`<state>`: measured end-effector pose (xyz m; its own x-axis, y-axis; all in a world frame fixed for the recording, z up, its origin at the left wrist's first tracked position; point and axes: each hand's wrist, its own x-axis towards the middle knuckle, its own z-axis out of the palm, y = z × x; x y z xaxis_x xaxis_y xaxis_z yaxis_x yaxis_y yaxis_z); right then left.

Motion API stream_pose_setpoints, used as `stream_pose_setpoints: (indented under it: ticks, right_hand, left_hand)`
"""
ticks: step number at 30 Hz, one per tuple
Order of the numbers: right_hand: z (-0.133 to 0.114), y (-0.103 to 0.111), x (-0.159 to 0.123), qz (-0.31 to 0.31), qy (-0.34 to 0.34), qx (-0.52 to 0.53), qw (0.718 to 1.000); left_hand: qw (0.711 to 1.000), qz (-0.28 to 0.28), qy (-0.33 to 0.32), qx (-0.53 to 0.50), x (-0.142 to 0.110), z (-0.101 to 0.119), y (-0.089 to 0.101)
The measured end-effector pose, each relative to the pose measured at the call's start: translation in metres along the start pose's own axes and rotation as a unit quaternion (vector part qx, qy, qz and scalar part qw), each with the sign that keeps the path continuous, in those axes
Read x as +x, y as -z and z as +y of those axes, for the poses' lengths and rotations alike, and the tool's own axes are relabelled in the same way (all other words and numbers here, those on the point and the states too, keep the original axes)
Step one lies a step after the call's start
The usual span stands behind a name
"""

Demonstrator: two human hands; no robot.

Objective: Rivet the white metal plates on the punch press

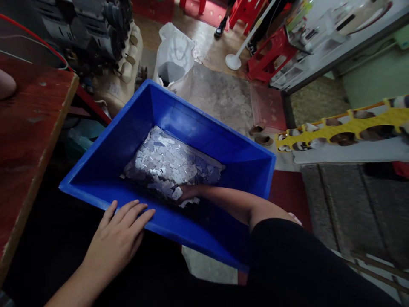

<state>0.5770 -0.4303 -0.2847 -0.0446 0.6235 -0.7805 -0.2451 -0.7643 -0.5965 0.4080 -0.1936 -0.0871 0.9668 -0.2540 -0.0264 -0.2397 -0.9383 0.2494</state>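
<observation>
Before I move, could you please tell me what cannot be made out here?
Right hand: head view, fingertips hidden among the small pale flat pieces.
Bottom of the deep blue plastic bin beneath the pile: head view, covered by those pieces.
Depths of the white plastic sack: head view, lost in shadow.
Person with a dark shoe: head view, upper body cut off by the top edge.

- At nine o'clock, a red-topped table (pixel 32 128) with a worn edge
- At ten to eleven, a dark machine (pixel 92 30)
- Just short of twelve, an open white bag (pixel 175 55)
- At twelve, a person's foot (pixel 220 29) in dark footwear
- Near one, a white pole (pixel 234 62) on a round base
- Between one and two, a red stool (pixel 271 55)
- At three, a yellow holder (pixel 345 123) with openings
</observation>
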Motion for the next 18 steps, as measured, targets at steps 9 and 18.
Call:
stream_pose_setpoints:
  ticks: [9,18]
  right_hand:
    - [0.001,0.002,-0.007,-0.075,-0.130,-0.048,0.987]
    - [0.004,0.011,-0.008,-0.145,-0.267,0.052,0.951]
  left_hand:
    - [1.000,0.000,0.004,-0.014,-0.001,-0.002,-0.001]
    - [1.000,0.001,0.004,-0.006,-0.002,-0.001,-0.002]
